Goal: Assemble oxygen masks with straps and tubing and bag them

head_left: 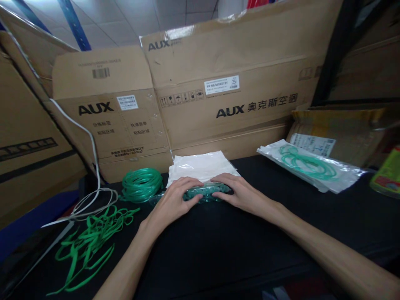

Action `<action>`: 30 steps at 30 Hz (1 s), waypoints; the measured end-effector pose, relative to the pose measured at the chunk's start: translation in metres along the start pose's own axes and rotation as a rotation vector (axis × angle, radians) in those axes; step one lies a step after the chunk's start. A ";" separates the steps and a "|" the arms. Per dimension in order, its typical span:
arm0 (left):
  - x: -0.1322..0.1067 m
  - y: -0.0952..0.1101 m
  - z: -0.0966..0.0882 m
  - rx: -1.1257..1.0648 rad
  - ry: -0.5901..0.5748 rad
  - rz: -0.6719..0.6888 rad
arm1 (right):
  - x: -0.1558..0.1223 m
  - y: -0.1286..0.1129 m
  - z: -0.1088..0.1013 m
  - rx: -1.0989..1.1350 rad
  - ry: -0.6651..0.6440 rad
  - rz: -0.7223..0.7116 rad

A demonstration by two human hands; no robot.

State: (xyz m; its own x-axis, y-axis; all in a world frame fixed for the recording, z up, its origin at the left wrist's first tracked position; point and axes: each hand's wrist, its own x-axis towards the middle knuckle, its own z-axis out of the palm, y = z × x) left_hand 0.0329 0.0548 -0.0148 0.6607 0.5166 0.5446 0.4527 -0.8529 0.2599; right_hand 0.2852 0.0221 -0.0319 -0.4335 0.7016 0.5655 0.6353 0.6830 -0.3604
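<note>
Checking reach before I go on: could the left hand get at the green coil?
Probably yes: the green coil lies uncovered, left of the left hand, though that hand grips the teal bundle and would likely need freeing.

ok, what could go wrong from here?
1. The green bundle is glossy and pinched between the left hand and right hand; it might slip or spring loose if either grip eases.
2. The white stack lies right behind the hands, so a forward push could crumple or shift it.
3. Loops of the white cable lie close to the tangled green strips; pulling a strip could snag it.
</note>
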 end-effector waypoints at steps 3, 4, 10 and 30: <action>0.001 0.002 -0.001 0.022 0.036 0.016 | 0.001 -0.005 -0.002 -0.058 0.014 -0.005; 0.001 0.003 -0.002 0.029 0.052 0.028 | 0.002 -0.006 -0.003 -0.084 0.025 -0.003; 0.001 0.010 -0.004 0.018 0.167 0.111 | 0.004 0.029 -0.034 -0.363 0.176 0.136; -0.003 0.021 0.005 -0.002 0.116 0.092 | -0.068 0.141 -0.140 -0.920 0.227 0.464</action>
State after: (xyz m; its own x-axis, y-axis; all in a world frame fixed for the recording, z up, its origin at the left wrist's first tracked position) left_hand 0.0436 0.0353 -0.0152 0.6259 0.4240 0.6546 0.3920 -0.8966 0.2060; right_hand 0.4938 0.0419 -0.0169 0.0456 0.7353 0.6762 0.9894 -0.1264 0.0708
